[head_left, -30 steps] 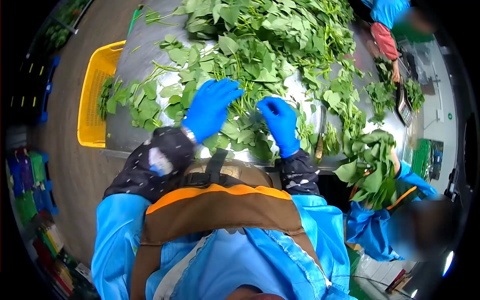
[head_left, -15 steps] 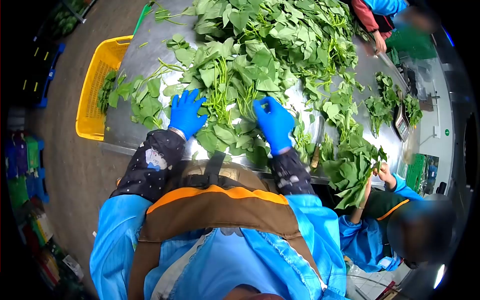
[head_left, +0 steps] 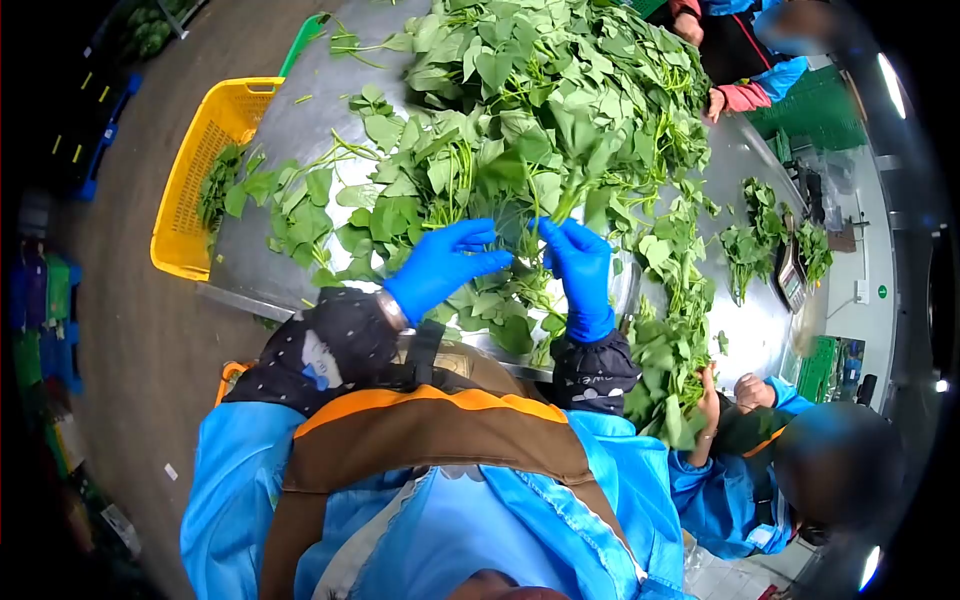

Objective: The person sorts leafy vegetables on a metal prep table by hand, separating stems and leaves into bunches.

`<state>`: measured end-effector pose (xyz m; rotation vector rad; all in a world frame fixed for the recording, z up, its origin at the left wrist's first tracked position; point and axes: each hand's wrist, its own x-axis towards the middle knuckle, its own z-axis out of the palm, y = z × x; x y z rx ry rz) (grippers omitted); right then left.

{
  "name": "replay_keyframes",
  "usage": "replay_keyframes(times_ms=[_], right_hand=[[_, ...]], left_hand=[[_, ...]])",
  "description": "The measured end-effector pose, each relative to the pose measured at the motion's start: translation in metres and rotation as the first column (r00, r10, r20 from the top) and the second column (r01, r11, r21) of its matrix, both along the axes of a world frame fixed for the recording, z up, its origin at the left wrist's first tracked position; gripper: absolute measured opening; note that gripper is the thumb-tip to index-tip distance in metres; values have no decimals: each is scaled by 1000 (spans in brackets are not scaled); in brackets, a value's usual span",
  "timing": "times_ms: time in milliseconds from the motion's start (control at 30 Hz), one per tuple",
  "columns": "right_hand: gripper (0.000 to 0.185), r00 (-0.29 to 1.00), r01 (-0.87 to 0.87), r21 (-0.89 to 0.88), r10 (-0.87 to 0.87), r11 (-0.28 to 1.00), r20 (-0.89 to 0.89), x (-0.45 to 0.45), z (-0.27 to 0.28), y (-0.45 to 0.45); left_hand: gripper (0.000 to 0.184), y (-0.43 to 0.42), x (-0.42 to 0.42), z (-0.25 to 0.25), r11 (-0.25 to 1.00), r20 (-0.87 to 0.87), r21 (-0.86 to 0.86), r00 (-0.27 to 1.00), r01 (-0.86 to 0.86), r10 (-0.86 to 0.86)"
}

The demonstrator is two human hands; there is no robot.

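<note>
Blue gloves cover both hands. My left hand is over the near part of the metal table, its fingers apart and pointing right, with nothing in them. Just to its right, my right hand pinches the stems of some leafy greens, whose leaves spread away from me and are partly blurred. Loose stems and leaves lie below and between the hands. Beyond them a large heap of green leaves covers the far middle of the table.
A yellow basket with some greens stands at the table's left edge. On the right are a scale and small bunches. One co-worker's hand is beside greens at near right; another co-worker's hand is at far right.
My left hand has moved right, towards my right hand. My right hand has closed on stems and raised them. The near co-worker's greens have moved left, and the far co-worker's hands have shifted.
</note>
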<state>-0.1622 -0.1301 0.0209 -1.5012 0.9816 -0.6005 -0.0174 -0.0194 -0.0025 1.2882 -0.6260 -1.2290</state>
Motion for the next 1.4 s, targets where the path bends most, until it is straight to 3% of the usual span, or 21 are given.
replay_keyframes(times_ms=[33,67,167,367,433,533,600,667,700,767,933,1000,1067,1133,1167,1233,1267,1300,1333,1367,1400], right_hand=[[15,1000,4,100,-2,995,-24,4,1,7],[14,999,19,127,-26,992,48,9,-6,16],[20,994,41,163,-57,986,89,12,-14,35],[18,837,415,246,-474,876,273,3,-21,12],[17,849,461,121,-477,879,228,-10,-16,-1],[13,987,139,-30,-141,990,-74,0,1,19],[16,989,-46,-296,2,954,-148,16,-11,40],[12,966,-243,-464,167,852,-199,34,-17,56],[13,969,-244,-478,226,844,-96,43,-15,65],[13,921,-385,-566,267,729,-283,46,-23,68],[13,859,-510,-334,444,793,-255,32,-36,78],[11,864,-501,-303,449,811,-227,31,-32,80],[13,742,-670,-363,578,647,-339,23,-31,78],[16,609,-792,-249,698,558,-376,12,-32,82],[17,707,-706,-277,627,652,-328,14,-31,77],[19,863,-505,-314,456,804,-218,25,-29,61],[23,894,-399,-43,378,916,-242,36,-21,48],[31,931,-303,-41,286,952,-226,48,-39,29],[35,886,-280,-137,201,950,-417,62,-48,15],[39,808,-269,-235,86,934,-582,75,-58,4],[41,742,-336,-286,65,898,-668,84,-80,-6]], left_hand=[[29,-7,-5,2,1000,-74,24,997,-14,16],[32,-8,-11,10,988,-187,-149,981,27,-55],[31,-10,-7,-8,994,-111,-108,993,32,-44],[23,20,5,-9,1000,-114,25,994,5,-2],[24,39,23,-23,941,123,230,951,250,-283],[23,49,44,-6,603,400,646,464,469,-790],[27,41,29,-4,956,395,132,871,263,-294],[44,31,20,-20,996,121,-8,989,90,-88],[47,29,26,-20,979,106,66,974,192,-198],[53,27,37,-14,899,51,202,913,388,-405],[58,31,40,-24,995,-230,-22,968,99,-101],[61,31,48,-31,995,-467,-46,878,89,-100],[61,33,64,-46,975,-748,-223,645,-19,-159],[57,36,106,-29,925,-693,-22,673,-378,258],[57,42,124,-24,859,-653,70,627,-507,424],[49,62,141,-38,948,-728,-188,684,-257,41],[45,67,145,-43,939,-718,-322,677,-119,-161],[38,62,112,-29,954,-629,-62,754,-293,191],[33,62,92,-46,954,-582,49,768,-297,269],[31,62,66,-47,956,-599,121,749,-266,284],[32,73,53,-51,998,-618,36,784,-46,59]])
